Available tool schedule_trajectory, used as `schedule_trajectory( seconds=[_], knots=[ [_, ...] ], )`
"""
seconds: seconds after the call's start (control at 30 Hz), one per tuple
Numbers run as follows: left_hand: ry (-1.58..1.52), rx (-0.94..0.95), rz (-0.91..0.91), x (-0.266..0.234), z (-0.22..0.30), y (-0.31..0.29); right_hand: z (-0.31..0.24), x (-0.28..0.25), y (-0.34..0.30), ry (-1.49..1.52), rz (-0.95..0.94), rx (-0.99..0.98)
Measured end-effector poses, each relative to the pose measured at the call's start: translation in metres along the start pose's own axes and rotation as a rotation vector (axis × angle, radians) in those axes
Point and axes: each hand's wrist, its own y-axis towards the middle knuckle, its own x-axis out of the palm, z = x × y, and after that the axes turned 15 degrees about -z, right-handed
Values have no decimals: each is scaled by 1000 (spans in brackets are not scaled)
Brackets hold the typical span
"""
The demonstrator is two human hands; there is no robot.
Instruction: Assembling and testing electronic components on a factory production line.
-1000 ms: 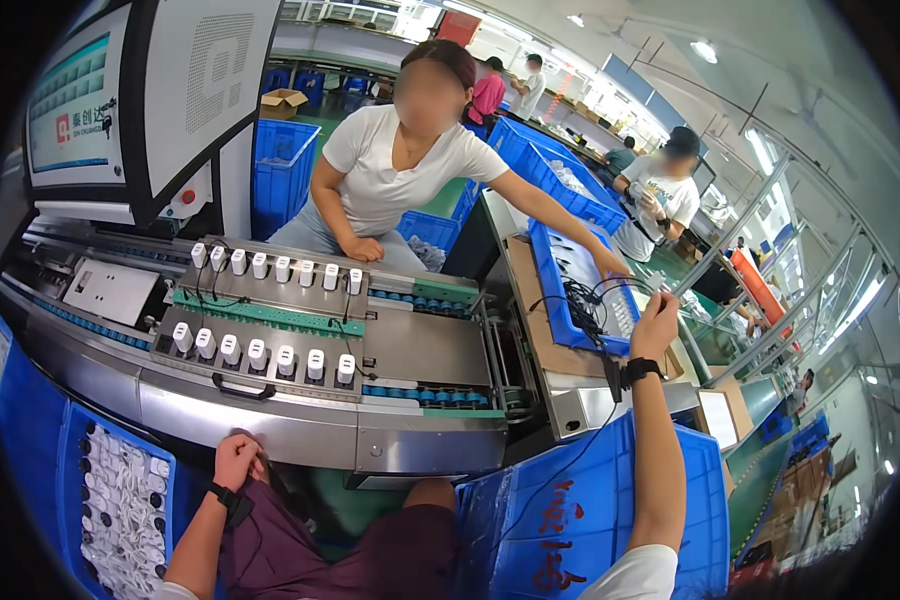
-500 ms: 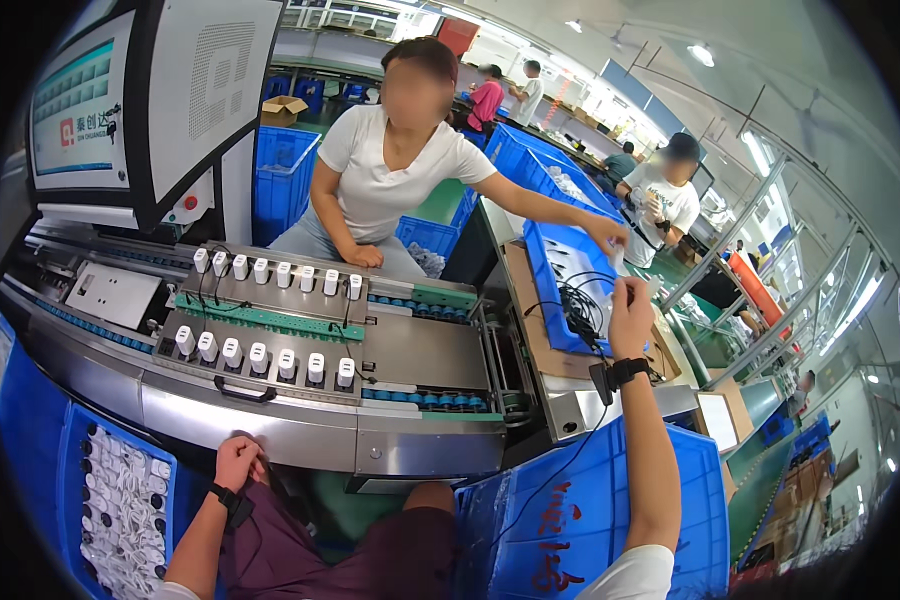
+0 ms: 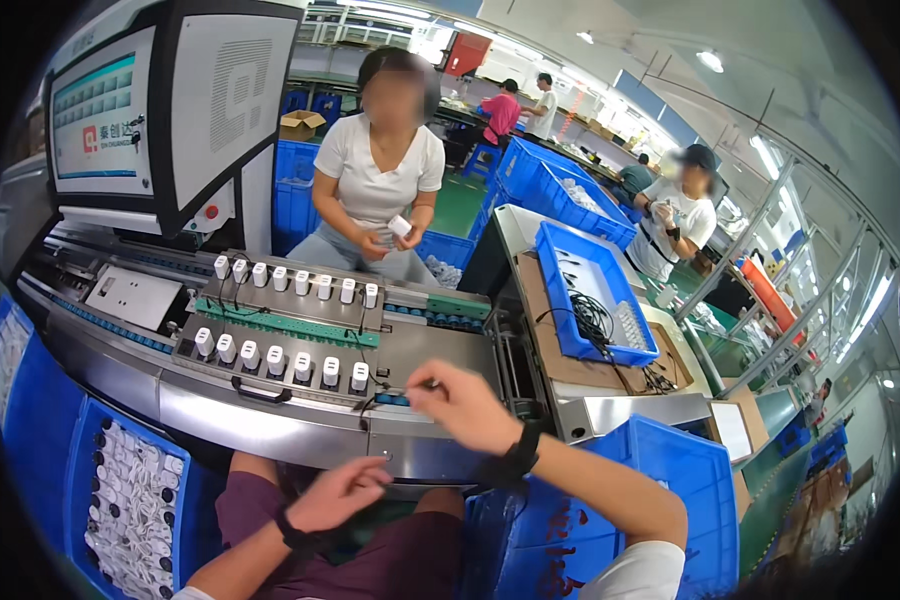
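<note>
Stainless-steel conveyor bench (image 3: 260, 412), seen from its front side, extends across the left and centre of the view. Behind it sits a co-worker in a white short-sleeved top (image 3: 375, 170), holding a small white block (image 3: 400, 226). At lower left stands a deep blue plastic crate (image 3: 77, 480) filled with coiled white cables (image 3: 135, 510); to the right of the bench, a shallow blue plastic tray (image 3: 550, 290) contains tangled black cables (image 3: 590, 318). Left hand (image 3: 340, 495): above the lap, fingers loosely parted, grasping nothing visible. Right hand (image 3: 475, 410): over the front edge of the bench, thumb and forefinger narrowly spaced; whether they grip the thin dark piece (image 3: 426, 384) at their tips cannot be told. White rectangular chargers (image 3: 275, 361) stand upright in two rows on the bench, left of the right hand.
</note>
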Motion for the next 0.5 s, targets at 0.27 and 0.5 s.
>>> schedule_trajectory(
  seconds=[0.27,0.5],
  knots=[
    [-599,106,62,69,21,50,3,70,-28,173,-102,76],
    [-751,-10,-64,58,5,44,9,72,-23,77,-68,7]
  ],
)
